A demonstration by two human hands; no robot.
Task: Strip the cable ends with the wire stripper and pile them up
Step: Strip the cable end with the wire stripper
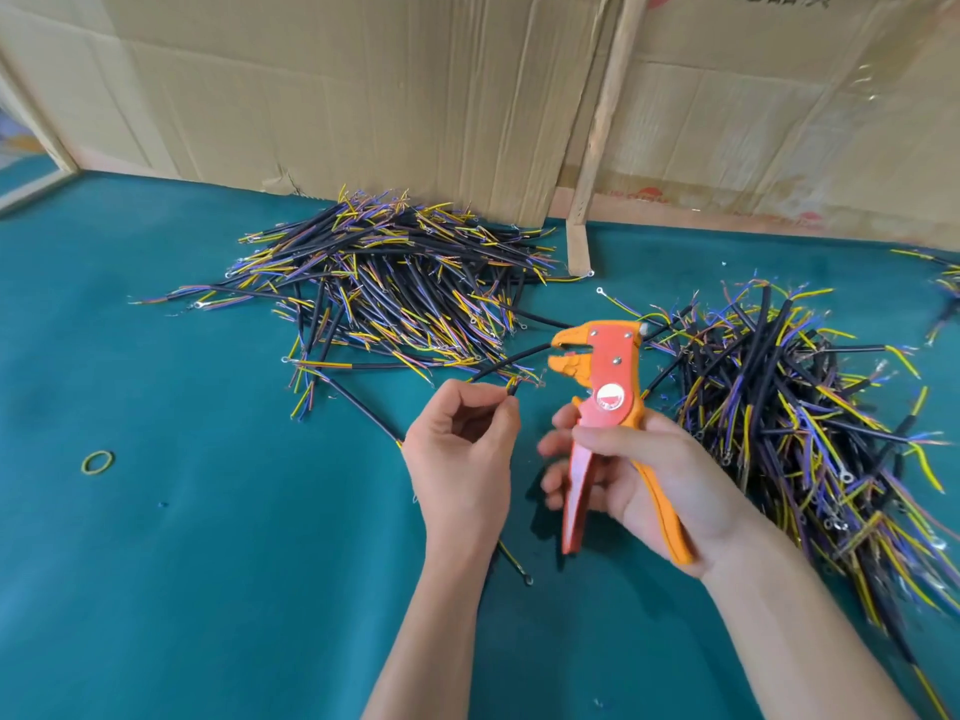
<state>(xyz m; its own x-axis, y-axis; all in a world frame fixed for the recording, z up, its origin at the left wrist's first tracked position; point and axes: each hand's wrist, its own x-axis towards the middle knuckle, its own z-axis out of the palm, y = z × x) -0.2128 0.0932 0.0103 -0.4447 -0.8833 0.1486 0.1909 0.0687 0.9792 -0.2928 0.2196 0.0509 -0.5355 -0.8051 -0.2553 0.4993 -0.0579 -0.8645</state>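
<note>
My right hand grips the handles of an orange and red wire stripper, held upright with its jaws pointing left. My left hand pinches a short black cable near its end, where coloured cores stick out. This end sits a little left of and below the stripper's jaws, apart from them. The cable's other end, with a ring terminal, hangs below my left wrist. A large pile of black cables with yellow, blue and red cores lies at the back centre. A second pile lies to the right.
The work surface is a teal mat. Flattened cardboard stands along the back edge. A yellow rubber band lies on the mat at the left. A few loose cables lie between the back pile and my left hand.
</note>
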